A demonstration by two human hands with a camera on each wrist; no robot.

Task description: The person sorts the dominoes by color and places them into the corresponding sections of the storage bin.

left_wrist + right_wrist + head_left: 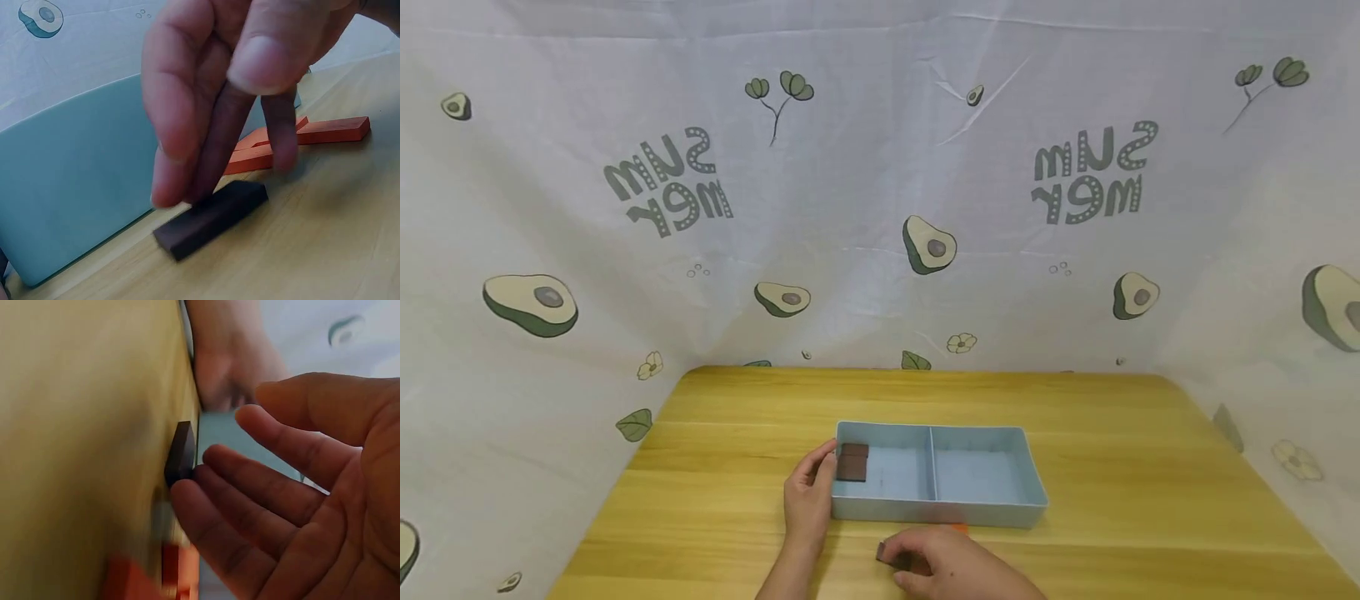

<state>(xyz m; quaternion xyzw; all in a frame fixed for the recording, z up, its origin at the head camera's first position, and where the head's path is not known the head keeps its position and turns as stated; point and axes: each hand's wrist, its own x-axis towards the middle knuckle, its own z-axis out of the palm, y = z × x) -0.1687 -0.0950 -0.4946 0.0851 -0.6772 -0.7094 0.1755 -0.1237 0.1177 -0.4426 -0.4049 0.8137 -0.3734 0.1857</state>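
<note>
A light-blue tray (925, 511) with two compartments stands on the table. My left hand (808, 492) holds its left end, thumb and forefinger at the rim. Two dark brown blocks (852, 469) lie in the left compartment, at its left wall. In front of the tray is my right hand (958, 562), its fingers loosely bent around a dark brown block (215, 215). The right wrist view shows thumb and forefinger apart from this block (181, 453), with other fingertips close against it. Whether those fingertips bear on it I cannot tell.
Orange pieces (331, 130) lie on the table against the tray's front side, partly hidden by my right hand in the head view. The tray's right compartment (985, 475) shows a bare floor. A white cloth printed with avocados (880, 167) hangs behind the wooden table (1135, 483).
</note>
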